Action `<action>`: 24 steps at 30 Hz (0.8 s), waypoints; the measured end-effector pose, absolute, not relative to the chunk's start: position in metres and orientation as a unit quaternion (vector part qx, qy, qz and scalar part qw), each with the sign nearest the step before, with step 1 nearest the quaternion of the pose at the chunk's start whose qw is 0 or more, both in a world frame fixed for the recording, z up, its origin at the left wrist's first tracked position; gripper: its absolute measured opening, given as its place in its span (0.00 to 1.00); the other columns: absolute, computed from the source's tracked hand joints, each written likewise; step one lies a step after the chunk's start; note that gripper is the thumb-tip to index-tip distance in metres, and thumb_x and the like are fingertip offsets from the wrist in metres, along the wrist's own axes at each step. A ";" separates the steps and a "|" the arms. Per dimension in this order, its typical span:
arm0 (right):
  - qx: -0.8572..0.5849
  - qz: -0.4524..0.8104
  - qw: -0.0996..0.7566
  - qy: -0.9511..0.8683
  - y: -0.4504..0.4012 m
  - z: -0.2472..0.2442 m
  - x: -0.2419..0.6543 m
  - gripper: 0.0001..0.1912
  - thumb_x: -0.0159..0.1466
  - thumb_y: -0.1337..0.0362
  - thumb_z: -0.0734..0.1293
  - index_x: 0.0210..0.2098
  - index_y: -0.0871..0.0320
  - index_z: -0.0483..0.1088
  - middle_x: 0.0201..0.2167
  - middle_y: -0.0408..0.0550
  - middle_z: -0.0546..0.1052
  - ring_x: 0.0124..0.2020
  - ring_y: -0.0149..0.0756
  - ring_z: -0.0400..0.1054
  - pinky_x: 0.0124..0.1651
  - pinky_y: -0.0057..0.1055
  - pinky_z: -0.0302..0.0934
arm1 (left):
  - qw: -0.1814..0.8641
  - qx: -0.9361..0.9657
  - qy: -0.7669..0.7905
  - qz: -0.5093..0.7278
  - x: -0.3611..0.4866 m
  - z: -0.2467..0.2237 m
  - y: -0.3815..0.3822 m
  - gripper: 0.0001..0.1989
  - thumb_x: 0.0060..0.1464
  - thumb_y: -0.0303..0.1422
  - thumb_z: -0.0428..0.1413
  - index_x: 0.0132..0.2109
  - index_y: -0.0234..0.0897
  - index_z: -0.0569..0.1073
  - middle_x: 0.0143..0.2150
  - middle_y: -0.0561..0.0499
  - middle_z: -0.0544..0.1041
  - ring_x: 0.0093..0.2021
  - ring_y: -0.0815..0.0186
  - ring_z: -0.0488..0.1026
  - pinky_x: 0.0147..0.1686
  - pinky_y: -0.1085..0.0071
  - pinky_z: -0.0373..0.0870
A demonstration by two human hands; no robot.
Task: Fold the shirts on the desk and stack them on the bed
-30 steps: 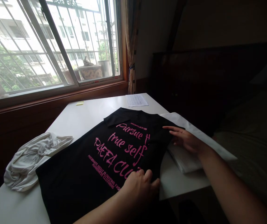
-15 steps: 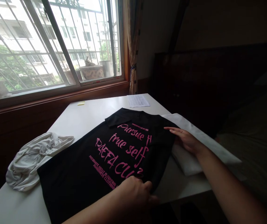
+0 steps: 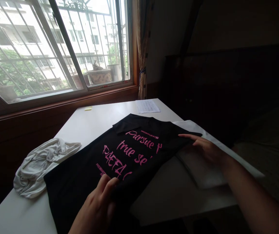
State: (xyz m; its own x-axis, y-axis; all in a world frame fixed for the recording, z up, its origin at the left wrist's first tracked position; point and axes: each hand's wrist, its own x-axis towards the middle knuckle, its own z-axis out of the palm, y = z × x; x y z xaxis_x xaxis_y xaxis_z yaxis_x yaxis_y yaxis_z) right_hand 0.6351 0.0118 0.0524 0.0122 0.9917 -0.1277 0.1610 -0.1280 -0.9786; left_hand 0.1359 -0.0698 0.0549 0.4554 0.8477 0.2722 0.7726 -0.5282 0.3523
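Note:
A black shirt (image 3: 81,169) with pink lettering lies across the white table, its right side folded inward over part of the print. My left hand (image 3: 100,198) is closed on the shirt's fabric near the lower lettering. At the shirt's upper right, my right hand (image 3: 205,148) pinches the dark cloth by the sleeve, its index finger stretched along the top. Beneath that hand, a folded white cloth or bag (image 3: 203,175) shows at the table's right side.
A crumpled white garment (image 3: 39,165) lies left of the shirt on the table (image 3: 90,122). Printed paper (image 3: 147,106) and a yellow note (image 3: 88,108) rest toward the far edge. Beyond are a barred window (image 3: 56,48) and a curtain (image 3: 143,48).
My left hand has moved left with the shirt's right edge, covering more lettering. My right hand has shifted slightly right, drawing the sleeve fabric outward. The view has shifted slightly.

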 end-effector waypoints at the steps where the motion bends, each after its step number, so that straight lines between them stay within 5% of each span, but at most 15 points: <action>1: -0.577 0.471 0.419 -0.520 0.011 0.054 0.637 0.30 0.61 0.61 0.65 0.63 0.51 0.71 0.52 0.49 0.82 0.52 0.49 0.77 0.56 0.42 0.71 | 0.104 0.839 0.485 0.222 0.129 0.053 -0.074 0.30 0.56 0.23 0.51 0.65 0.50 0.66 0.60 0.46 0.74 0.46 0.61 0.83 0.42 0.71 0.81; 6: -0.640 0.320 0.380 -0.587 0.014 0.053 0.641 0.24 0.58 0.63 0.68 0.54 0.50 0.79 0.57 0.46 0.79 0.63 0.53 0.69 0.68 0.45 0.58 | 0.200 0.781 0.528 0.265 0.108 0.048 -0.081 0.23 0.60 0.29 0.51 0.60 0.48 0.72 0.50 0.49 0.79 0.39 0.64 0.82 0.37 0.73 0.79; 11: -0.674 0.230 0.372 -0.595 0.021 0.046 0.639 0.18 0.60 0.58 0.68 0.49 0.50 0.79 0.51 0.46 0.81 0.57 0.52 0.72 0.65 0.45 0.60 | 0.384 0.680 0.556 0.285 0.107 0.049 -0.066 0.16 0.57 0.33 0.55 0.52 0.44 0.76 0.46 0.49 0.82 0.44 0.59 0.80 0.44 0.69 0.78; 15: -0.673 0.171 0.382 -0.610 0.028 0.037 0.645 0.15 0.61 0.57 0.68 0.46 0.49 0.78 0.49 0.47 0.79 0.53 0.51 0.72 0.61 0.46 0.61 | 0.553 0.548 0.558 0.288 0.108 0.058 -0.055 0.21 0.59 0.36 0.53 0.60 0.46 0.71 0.50 0.51 0.81 0.42 0.60 0.80 0.43 0.66 0.78; 19: -0.664 0.044 0.403 -0.629 0.038 0.023 0.659 0.10 0.61 0.56 0.69 0.40 0.51 0.78 0.46 0.52 0.71 0.50 0.50 0.68 0.58 0.46 0.63 | 0.508 0.621 0.529 0.275 0.107 0.063 -0.055 0.14 0.61 0.37 0.49 0.45 0.45 0.78 0.46 0.52 0.81 0.48 0.58 0.78 0.51 0.62 0.76; 21: -0.658 -0.021 0.424 -0.622 0.042 0.018 0.666 0.09 0.61 0.55 0.70 0.37 0.52 0.78 0.51 0.53 0.67 0.54 0.52 0.66 0.60 0.48 0.62 | 0.455 0.693 0.501 0.248 0.107 0.062 -0.059 0.17 0.63 0.38 0.46 0.35 0.42 0.77 0.40 0.51 0.79 0.45 0.59 0.77 0.49 0.64 0.76; 24: -0.643 -0.098 0.427 -0.628 0.044 0.016 0.671 0.09 0.61 0.54 0.71 0.35 0.53 0.76 0.61 0.54 0.62 0.58 0.54 0.64 0.63 0.52 0.59 | 0.367 0.752 0.507 0.206 0.111 0.057 -0.069 0.17 0.66 0.41 0.47 0.34 0.41 0.74 0.38 0.50 0.76 0.38 0.63 0.77 0.42 0.68 0.77</action>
